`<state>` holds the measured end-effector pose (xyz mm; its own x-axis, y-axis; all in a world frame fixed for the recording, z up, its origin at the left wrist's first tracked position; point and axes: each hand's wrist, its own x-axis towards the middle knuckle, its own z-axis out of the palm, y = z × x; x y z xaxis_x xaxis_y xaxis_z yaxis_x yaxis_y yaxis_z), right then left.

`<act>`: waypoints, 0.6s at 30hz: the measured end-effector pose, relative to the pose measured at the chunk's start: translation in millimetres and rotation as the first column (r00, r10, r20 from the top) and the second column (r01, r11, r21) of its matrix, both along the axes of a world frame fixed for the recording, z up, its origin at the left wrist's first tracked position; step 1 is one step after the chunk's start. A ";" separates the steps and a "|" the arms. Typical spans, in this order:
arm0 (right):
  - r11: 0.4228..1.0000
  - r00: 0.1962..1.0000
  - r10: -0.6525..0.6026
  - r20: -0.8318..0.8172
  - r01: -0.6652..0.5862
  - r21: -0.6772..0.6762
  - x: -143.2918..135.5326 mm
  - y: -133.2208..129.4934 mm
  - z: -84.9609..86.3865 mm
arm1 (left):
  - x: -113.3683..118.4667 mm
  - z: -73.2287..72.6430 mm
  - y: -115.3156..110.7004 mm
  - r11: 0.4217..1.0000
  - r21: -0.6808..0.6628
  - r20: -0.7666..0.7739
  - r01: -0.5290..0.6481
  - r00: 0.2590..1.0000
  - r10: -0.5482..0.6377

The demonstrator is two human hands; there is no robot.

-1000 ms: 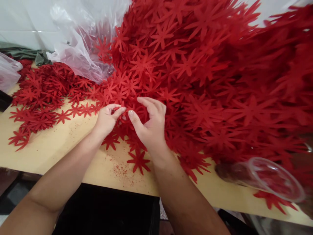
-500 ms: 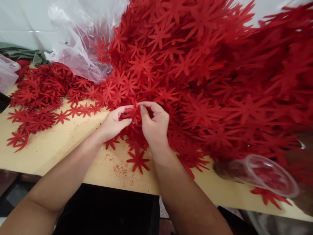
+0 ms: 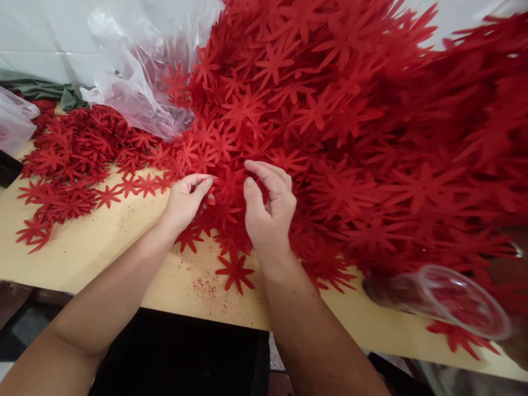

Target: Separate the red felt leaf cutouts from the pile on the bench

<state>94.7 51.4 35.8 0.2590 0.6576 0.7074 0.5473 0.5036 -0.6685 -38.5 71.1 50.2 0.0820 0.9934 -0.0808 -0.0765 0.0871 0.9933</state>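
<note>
Half a second back both hands were on one red flower piece [image 3: 226,184]; now only the left hand [image 3: 183,201] looks to have it. Left grip: thumb and forefinger closed on it, near the front of the flower pile [image 3: 350,132] on the worktop [image 3: 107,242]; its outline blends into the pile. Right hand [image 3: 271,212] has shifted right, grip parted, nothing visible in it. My read: two-handed handling is paused, left carries the piece alone.

A pale yellow, flat-topped desk [image 3: 94,242] carries heaps of red, flower-shaped cutouts [image 3: 289,137]. Fine reddish crumbs [image 3: 208,289] dot its front, and a clear, round-rimmed plastic container [image 3: 412,297] rests at right.
</note>
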 end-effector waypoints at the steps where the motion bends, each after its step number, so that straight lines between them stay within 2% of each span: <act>1: 1.000 1.000 0.005 0.022 -0.005 -0.004 -0.5 -0.4 -0.2 | -0.5 0.0 -0.2 1.000 0.006 0.023 -0.001 1.000 0.001; 6: 0.999 1.000 -0.011 0.024 0.012 -0.052 -1.2 1.1 -2.6 | -0.3 -2.5 1.6 0.997 0.024 0.138 0.074 0.987 -0.077; 9: 0.998 1.000 -0.010 0.012 0.011 -0.066 -2.4 1.0 -2.3 | 0.6 -3.6 3.6 0.994 -0.009 0.115 0.106 0.988 -0.104; 14: 0.995 0.997 0.068 0.044 -0.065 -0.076 -7.0 -1.0 -2.2 | -0.9 -5.1 5.5 0.997 -0.041 0.067 0.059 0.996 -0.056; 18: 0.989 0.992 0.116 0.044 -0.112 -0.098 -9.3 -0.9 -3.6 | -2.6 -5.8 4.9 1.000 0.009 -0.032 0.029 0.999 -0.029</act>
<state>85.5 50.4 32.2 0.1448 0.7460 0.6500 0.5234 0.4997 -0.6902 -41.1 76.0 44.5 0.1081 0.9913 -0.0746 -0.0425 0.0796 0.9959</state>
